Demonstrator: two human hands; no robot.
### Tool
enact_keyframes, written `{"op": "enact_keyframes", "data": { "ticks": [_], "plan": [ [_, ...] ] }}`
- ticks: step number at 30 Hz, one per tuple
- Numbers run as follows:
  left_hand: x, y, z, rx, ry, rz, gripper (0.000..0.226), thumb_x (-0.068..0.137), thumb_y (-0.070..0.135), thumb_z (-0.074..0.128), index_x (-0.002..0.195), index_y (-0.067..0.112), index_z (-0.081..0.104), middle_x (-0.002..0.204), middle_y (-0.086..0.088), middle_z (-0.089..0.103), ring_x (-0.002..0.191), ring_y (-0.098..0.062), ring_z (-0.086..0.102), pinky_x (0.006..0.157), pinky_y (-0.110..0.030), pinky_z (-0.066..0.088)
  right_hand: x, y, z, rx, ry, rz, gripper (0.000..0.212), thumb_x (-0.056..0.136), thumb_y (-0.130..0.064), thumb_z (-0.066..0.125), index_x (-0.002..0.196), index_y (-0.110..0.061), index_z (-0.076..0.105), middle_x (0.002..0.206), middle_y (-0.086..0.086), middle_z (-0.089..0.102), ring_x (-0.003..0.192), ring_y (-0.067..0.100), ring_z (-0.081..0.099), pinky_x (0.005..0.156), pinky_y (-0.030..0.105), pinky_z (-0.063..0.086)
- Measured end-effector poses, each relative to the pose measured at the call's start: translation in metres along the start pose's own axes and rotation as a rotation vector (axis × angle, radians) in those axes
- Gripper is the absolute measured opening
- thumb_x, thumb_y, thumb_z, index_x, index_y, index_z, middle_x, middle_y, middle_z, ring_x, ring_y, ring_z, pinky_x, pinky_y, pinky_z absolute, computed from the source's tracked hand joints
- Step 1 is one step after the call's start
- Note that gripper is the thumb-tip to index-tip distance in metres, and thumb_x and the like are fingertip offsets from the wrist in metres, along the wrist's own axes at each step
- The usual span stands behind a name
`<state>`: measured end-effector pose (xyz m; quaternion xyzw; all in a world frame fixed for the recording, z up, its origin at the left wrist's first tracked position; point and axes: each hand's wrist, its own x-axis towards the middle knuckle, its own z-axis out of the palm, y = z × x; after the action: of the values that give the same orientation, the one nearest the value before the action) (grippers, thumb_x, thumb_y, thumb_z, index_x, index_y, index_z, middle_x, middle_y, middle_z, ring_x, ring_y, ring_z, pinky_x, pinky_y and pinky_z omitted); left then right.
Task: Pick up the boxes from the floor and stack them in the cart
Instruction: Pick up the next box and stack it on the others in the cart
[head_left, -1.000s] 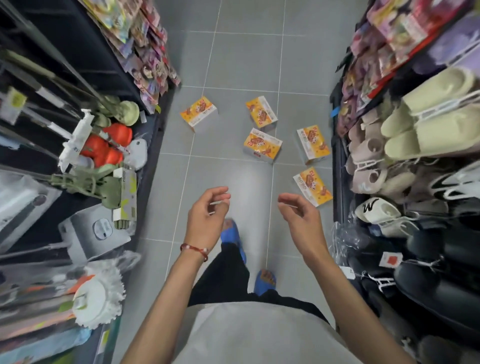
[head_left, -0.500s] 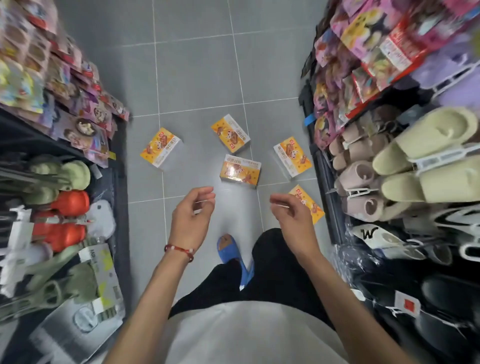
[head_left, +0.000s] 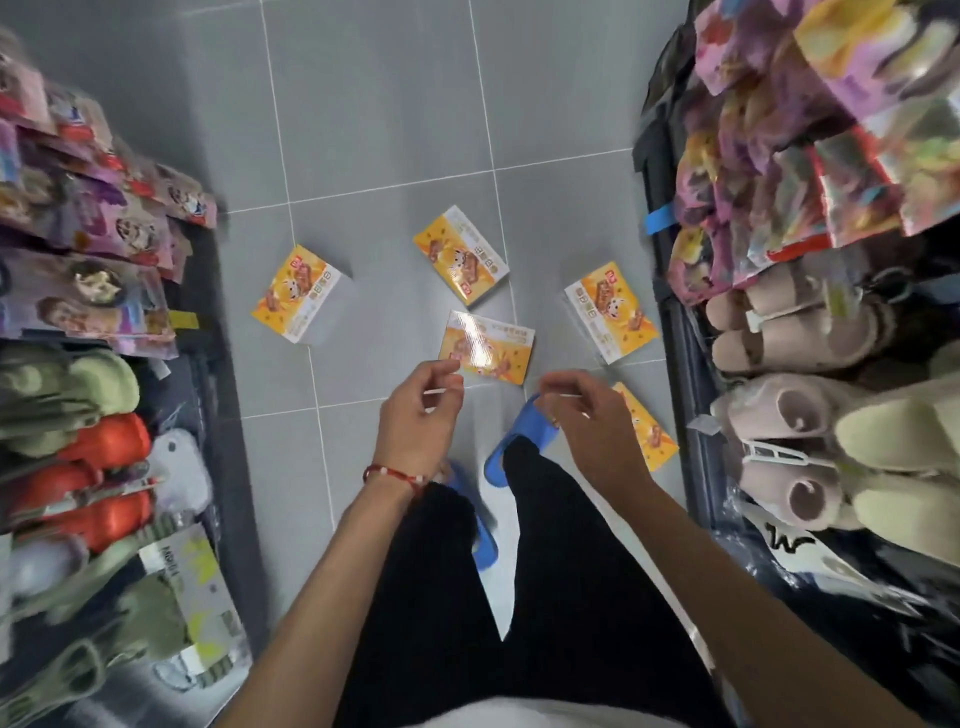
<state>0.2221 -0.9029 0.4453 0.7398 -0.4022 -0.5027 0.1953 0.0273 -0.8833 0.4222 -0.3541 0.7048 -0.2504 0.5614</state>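
Several yellow-orange boxes lie scattered on the grey tiled floor. One box (head_left: 297, 294) is at the left, another (head_left: 461, 254) in the middle further off, a glossy box (head_left: 487, 347) just beyond my fingers, a fourth (head_left: 610, 312) at the right, and one (head_left: 647, 434) partly hidden behind my right hand. My left hand (head_left: 418, 423), with a red bracelet, hovers with curled fingers, holding nothing. My right hand (head_left: 589, 423) is likewise loosely curled and empty. No cart is in view.
A left shelf (head_left: 202, 395) holds packaged goods, green and orange items. A right shelf (head_left: 675, 332) carries colourful packets and slippers (head_left: 795, 322). My blue sandals (head_left: 524, 431) and black trousers stand on the narrow aisle floor (head_left: 374, 130).
I have stepped forward along the aisle; the boxes are now closer, just in front of my feet. Both hands stay raised and empty, now nearer the middle box.
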Motion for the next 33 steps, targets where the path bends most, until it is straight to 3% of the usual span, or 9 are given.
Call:
{"op": "enact_keyframes", "data": {
  "ticks": [3,5,8,11,16,24,28,31,33],
  "plan": [
    [0.049,-0.013,0.016,0.032,-0.048,-0.062,0.023,0.099,0.021,0.057,0.120,0.018,0.067,0.114,-0.001,0.069,0.103,-0.016,0.064,0.089,-0.016,0.050,0.043,0.012,0.009,-0.008,0.055,0.061,0.020,0.097,-0.008,0.062,0.109,-0.020,0.073,0.103,-0.007,0.076,0.098,0.013,0.071,0.081,0.016,0.054],
    [0.081,-0.028,0.026,0.067,-0.088,-0.112,0.024,0.099,0.022,0.057,0.120,0.017,0.068,0.116,-0.003,0.069,0.106,-0.021,0.065,0.096,-0.031,0.052,0.069,0.026,0.016,0.001,0.099,0.103,0.021,0.097,-0.008,0.062,0.108,-0.022,0.072,0.104,-0.006,0.075,0.099,0.013,0.070,0.085,0.020,0.054],
    [0.124,-0.054,0.035,0.098,-0.107,-0.170,0.021,0.097,0.019,0.059,0.116,0.017,0.069,0.115,-0.005,0.071,0.105,-0.022,0.066,0.094,-0.026,0.049,0.104,0.048,0.028,0.023,0.152,0.159,0.023,0.097,-0.006,0.059,0.107,-0.024,0.070,0.105,-0.004,0.074,0.101,0.014,0.069,0.088,0.024,0.052],
    [0.173,-0.087,0.044,0.171,-0.161,-0.221,0.022,0.095,0.018,0.062,0.116,0.018,0.068,0.111,-0.006,0.071,0.104,-0.024,0.066,0.091,-0.025,0.048,0.141,0.079,0.042,0.037,0.201,0.229,0.021,0.098,-0.007,0.059,0.111,-0.021,0.070,0.105,-0.003,0.072,0.100,0.012,0.067,0.079,0.013,0.048],
    [0.249,-0.147,0.069,0.239,-0.208,-0.266,0.030,0.094,0.027,0.062,0.123,0.020,0.063,0.109,-0.003,0.066,0.106,-0.024,0.062,0.096,-0.031,0.047,0.208,0.150,0.077,0.069,0.224,0.382,0.017,0.096,-0.015,0.060,0.104,-0.024,0.071,0.105,0.003,0.074,0.103,0.025,0.069,0.093,0.038,0.055],
    [0.367,-0.242,0.128,0.290,-0.276,-0.297,0.039,0.096,0.032,0.061,0.130,0.015,0.052,0.104,0.007,0.056,0.087,-0.014,0.053,0.051,-0.005,0.039,0.300,0.265,0.131,-0.036,0.199,0.485,0.021,0.095,-0.020,0.060,0.114,-0.018,0.070,0.105,-0.004,0.071,0.102,0.018,0.066,0.094,0.038,0.054],
    [0.417,-0.287,0.162,0.298,-0.167,-0.242,0.019,0.098,0.034,0.059,0.106,0.018,0.052,0.098,0.006,0.048,0.097,-0.018,0.046,0.082,-0.024,0.035,0.351,0.315,0.144,-0.074,0.219,0.491,0.032,0.100,-0.023,0.055,0.131,-0.017,0.059,0.120,0.000,0.066,0.109,0.021,0.062,0.087,0.032,0.047],
    [0.450,-0.320,0.181,0.272,-0.107,-0.223,0.025,0.098,0.042,0.057,0.100,0.017,0.057,0.095,0.003,0.054,0.100,-0.022,0.051,0.087,-0.029,0.037,0.387,0.343,0.154,-0.032,0.256,0.517,0.044,0.103,-0.034,0.053,0.144,-0.017,0.050,0.134,0.003,0.061,0.118,0.023,0.061,0.096,0.036,0.051],
    [0.469,-0.339,0.192,0.258,-0.116,-0.236,0.033,0.097,0.051,0.055,0.100,0.018,0.056,0.094,0.002,0.058,0.097,-0.021,0.056,0.082,-0.028,0.038,0.409,0.357,0.161,0.016,0.261,0.537,0.060,0.097,-0.056,0.050,0.146,-0.021,0.048,0.135,0.002,0.061,0.119,0.024,0.063,0.104,0.043,0.051]
  ]
}}
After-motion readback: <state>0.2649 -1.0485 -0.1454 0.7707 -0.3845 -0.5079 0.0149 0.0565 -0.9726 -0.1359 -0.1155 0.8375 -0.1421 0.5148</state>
